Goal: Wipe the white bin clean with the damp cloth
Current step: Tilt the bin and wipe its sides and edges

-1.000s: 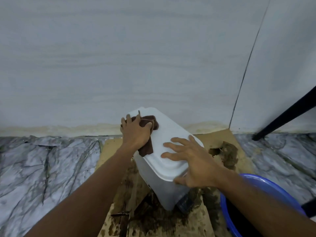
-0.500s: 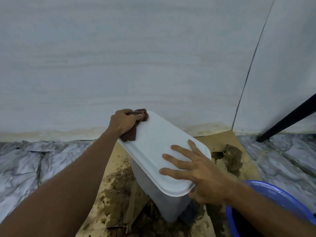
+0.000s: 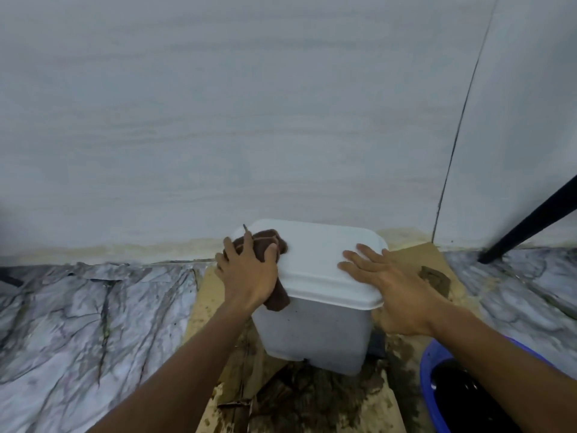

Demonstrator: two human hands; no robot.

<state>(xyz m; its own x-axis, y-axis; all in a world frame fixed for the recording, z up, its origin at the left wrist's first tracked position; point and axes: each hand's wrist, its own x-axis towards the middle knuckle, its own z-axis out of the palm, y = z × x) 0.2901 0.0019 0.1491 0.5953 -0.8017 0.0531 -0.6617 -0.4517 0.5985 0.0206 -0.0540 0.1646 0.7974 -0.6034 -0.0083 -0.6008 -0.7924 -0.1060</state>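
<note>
The white bin (image 3: 315,332) stands upright on wet brown cardboard (image 3: 199,304) near the wall, its lid (image 3: 318,254) closed. My left hand (image 3: 246,273) presses a dark brown damp cloth (image 3: 265,245) against the lid's left edge; the cloth's lower end hangs down the bin's left side. Fingers of that hand lie spread over the cloth. My right hand (image 3: 390,285) rests flat on the lid's right front corner, fingers straight, steadying the bin.
A blue basin (image 3: 437,392) with dark water sits at the lower right. A brown clump of dirt (image 3: 435,278) lies on the cardboard right of the bin. A black pole (image 3: 527,223) leans at the far right. Marble floor (image 3: 78,323) spreads to the left; the wall rises close behind.
The bin has turned from slanted to square-on with me. My left hand and the cloth slid from the lid's far left corner down along its left edge. My right hand shifted to the right corner.
</note>
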